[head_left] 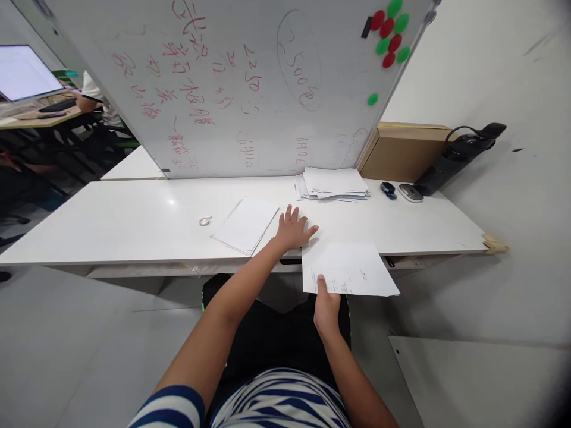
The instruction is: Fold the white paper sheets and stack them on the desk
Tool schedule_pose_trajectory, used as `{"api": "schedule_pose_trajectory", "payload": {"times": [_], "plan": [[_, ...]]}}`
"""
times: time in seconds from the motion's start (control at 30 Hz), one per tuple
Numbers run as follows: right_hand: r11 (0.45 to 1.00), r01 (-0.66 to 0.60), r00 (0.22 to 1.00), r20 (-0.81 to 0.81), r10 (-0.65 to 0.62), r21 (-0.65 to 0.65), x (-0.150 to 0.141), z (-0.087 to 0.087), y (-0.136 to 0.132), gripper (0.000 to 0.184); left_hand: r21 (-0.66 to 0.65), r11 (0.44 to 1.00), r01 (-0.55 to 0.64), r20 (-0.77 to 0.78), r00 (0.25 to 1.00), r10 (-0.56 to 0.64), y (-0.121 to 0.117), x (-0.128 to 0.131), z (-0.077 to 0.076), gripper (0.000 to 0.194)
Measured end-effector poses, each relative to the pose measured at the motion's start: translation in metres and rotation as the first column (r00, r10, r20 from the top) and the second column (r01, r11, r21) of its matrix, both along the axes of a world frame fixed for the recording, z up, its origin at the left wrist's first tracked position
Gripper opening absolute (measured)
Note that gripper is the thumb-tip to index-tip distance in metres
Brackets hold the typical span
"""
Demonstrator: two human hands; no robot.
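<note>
My right hand point(328, 309) grips the near edge of a few printed sheets of paper point(352, 267), thumb on top. These sheets reach past the front edge of the white desk point(134, 220). With its fingers spread, my left hand point(294, 229) is over the desk just left of the held sheets; what lies under its palm is hidden. Left of that hand lies a small, slightly uneven pile of white paper point(247, 223). A thicker stack of paper point(336, 181) rests farther back, against the foot of the whiteboard.
Behind the desk stands a whiteboard point(263, 119) with red writing and several round magnets. A cardboard box point(401, 151), a black bottle point(455, 157), a mouse point(410, 192) and a small dark object point(388, 190) are at the right. A white ring-shaped item point(204, 222) lies left.
</note>
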State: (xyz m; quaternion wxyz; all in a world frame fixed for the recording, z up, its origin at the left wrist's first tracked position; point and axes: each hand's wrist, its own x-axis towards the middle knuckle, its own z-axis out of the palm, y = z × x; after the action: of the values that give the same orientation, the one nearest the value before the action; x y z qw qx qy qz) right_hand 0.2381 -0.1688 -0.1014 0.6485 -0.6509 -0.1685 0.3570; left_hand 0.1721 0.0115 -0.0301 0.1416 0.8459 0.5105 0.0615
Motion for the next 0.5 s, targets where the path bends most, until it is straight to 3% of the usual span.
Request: {"api": "schedule_pose_trajectory", "payload": {"times": [0.5], "plan": [[1.0, 0.016, 1.0, -0.01, -0.016, -0.01, -0.0025, -0.0049, 0.0004, 0.068, -0.052, 0.999, 0.01, -0.042, 0.999, -0.012, 0.0057, 0.0049, -0.0103, 0.079]]}}
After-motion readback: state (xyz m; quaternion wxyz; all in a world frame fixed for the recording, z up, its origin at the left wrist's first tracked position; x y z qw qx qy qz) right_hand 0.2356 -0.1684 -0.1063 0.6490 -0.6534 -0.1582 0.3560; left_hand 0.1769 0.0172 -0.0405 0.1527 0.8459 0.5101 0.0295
